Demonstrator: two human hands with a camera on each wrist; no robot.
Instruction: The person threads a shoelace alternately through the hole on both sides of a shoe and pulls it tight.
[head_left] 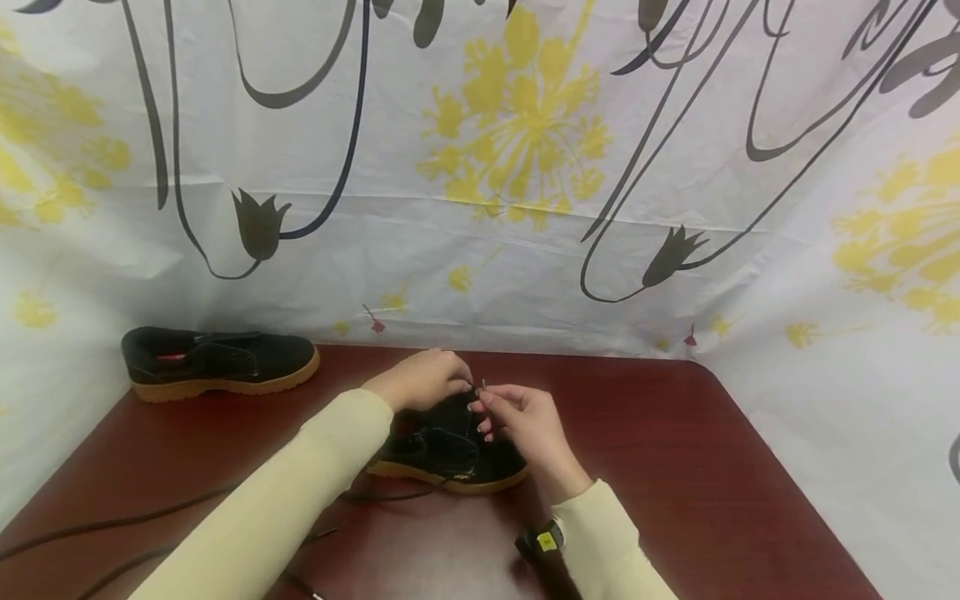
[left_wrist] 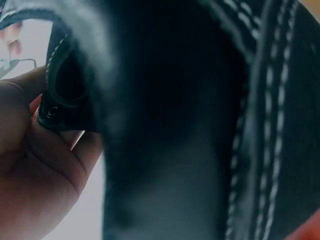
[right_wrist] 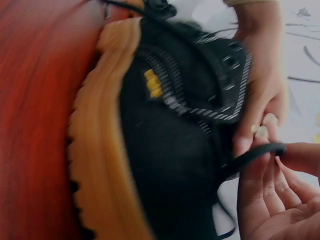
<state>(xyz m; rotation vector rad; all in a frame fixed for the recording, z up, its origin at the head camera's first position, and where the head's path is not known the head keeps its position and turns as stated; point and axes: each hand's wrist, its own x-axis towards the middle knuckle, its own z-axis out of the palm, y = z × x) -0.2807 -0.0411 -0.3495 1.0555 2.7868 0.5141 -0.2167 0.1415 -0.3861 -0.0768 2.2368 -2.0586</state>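
A black shoe (head_left: pixel 450 454) with a tan sole and white stitching lies on its sole, toe to the right. My left hand (head_left: pixel 427 379) reaches over its far side. In the left wrist view, the fingers of my left hand (left_wrist: pixel 45 165) pinch the shoe's eyelet flap (left_wrist: pixel 55 115). My right hand (head_left: pixel 528 425) is just right of the left one, over the front of the shoe. Between thumb and fingers, my right hand (right_wrist: pixel 280 200) pinches the end of a black shoelace (right_wrist: pixel 250 157), which runs down to the shoe's front.
A second black shoe (head_left: pixel 221 362) with a tan sole stands at the table's back left. Dark cables (head_left: pixel 120 521) cross the front left of the red-brown table (head_left: pixel 645 467). A patterned white cloth (head_left: pixel 480 275) hangs behind and at both sides.
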